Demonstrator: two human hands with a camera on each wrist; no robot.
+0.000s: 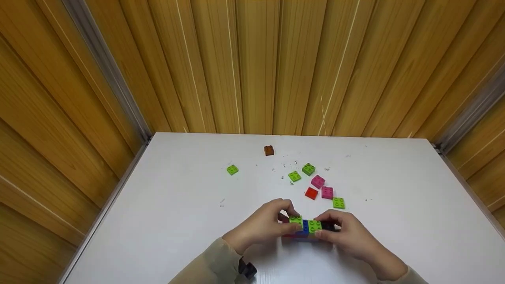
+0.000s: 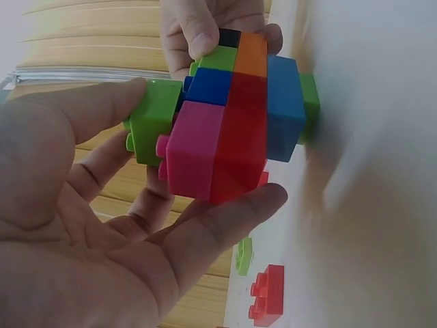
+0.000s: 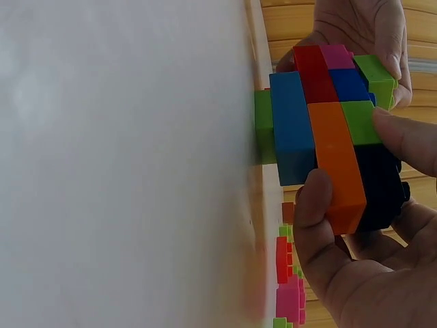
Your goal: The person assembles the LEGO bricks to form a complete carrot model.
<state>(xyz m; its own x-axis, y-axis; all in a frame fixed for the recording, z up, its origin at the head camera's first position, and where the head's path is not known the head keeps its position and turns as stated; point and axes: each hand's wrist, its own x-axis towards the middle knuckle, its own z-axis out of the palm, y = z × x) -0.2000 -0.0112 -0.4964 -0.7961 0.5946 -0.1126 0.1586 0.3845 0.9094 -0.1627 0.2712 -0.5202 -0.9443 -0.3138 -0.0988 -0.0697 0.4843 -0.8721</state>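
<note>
Holding the brick stack [image 1: 307, 228] between both hands, I have it sitting on the white bench [image 1: 158, 221] near the front edge. My left hand [image 1: 265, 225] pinches the lime brick [image 2: 151, 119] at its end; my right hand [image 1: 347, 232] grips the orange and black end. I judge that uneven pressing could pop the lime brick off or split the layers, since the stack rests only on a narrow green brick [image 3: 263, 126]. Loose bricks [image 1: 321, 189] lie just behind

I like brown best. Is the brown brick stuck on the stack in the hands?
No, the brown brick sits alone near the wall, apart from the stack.
</note>
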